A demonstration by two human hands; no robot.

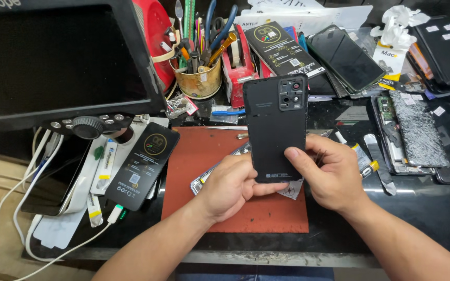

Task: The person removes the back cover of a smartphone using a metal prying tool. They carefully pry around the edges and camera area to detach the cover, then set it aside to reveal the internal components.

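Both hands, left hand [228, 188] and right hand [329, 177], grip the matte black phone back cover [276, 127] upright above the rust-red work mat [204, 156]; cover detached, not yet fitted.

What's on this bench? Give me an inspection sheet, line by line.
Surface: dark worktop with a red-brown mat under the hands.
Job's things: black phone back cover, camera cutouts at top, held upright above a phone frame lying on the mat.
Clutter: tool cup, tape dispenser, black packets, cracked screen, glue tubes.
Grippers: left hand and right hand both grip the cover's lower end.
Cables: white cables at left edge.
Surroundings: dark monitor at upper left.
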